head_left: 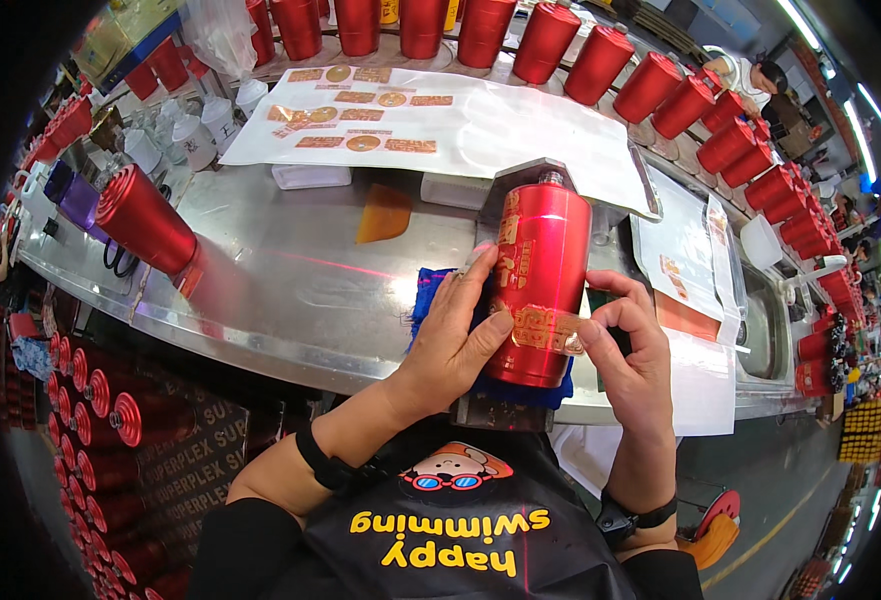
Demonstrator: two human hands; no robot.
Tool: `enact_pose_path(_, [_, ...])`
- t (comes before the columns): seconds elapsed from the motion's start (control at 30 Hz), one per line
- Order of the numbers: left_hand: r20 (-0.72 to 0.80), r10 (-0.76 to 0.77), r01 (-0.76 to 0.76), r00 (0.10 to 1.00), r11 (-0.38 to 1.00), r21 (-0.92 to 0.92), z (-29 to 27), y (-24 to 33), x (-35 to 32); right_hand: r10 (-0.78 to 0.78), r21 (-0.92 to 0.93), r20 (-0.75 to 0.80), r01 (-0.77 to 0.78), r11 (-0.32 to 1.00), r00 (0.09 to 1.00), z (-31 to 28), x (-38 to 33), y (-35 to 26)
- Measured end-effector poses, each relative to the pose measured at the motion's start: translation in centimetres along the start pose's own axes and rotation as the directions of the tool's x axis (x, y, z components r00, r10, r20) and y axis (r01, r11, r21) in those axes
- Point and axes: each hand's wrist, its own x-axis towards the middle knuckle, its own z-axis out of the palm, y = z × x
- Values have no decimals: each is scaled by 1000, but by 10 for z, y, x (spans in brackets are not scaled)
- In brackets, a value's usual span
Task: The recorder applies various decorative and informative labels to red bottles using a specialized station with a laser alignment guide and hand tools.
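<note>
A red metallic bottle (555,245) with gold decoration lies in front of me, its neck pointing away, on a metal holder (535,172) padded with blue cloth (428,290). Across its lower part sits a clear decal (542,328) with gold print. My left hand (448,338) grips the bottle's left side, fingers along it and thumb against the decal's left end. At the right edge, my right hand (632,350) pinches the decal's free end between thumb and forefinger, its other fingers curled.
A white sheet of gold decals (500,125) spans the back of the steel table (290,300). Another red bottle (150,225) stands left, near an amber scraper (384,214). Red bottles (485,30) line a conveyor behind. A sink (763,325) is at right; a person (750,80) works beyond.
</note>
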Motion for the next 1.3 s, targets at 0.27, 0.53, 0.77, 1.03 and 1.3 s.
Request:
enact_pose_path(0.27, [-42,-49,48,998,999,-22,5,0,3,64,113,-21,-61,992,998,0,-1,2])
enact_pose_path(0.53, [-48,-76,73,996,996,-50,4,2,3,62,64,2,-63,996,998,0,-3,8])
enact_pose_path(0.77, [-87,-22,30,996,995,91,11,10,6,77,66,-48,-74,995,996,2,-3,8])
enact_pose_path(1.03, [-93,-13,25,996,991,131,14,6,8,63,33,-47,-62,998,997,2,-3,12])
enact_pose_path(1.3, [-87,-6,15,996,994,110,15,5,8,-4,11,-64,5,1000,998,8,-3,20])
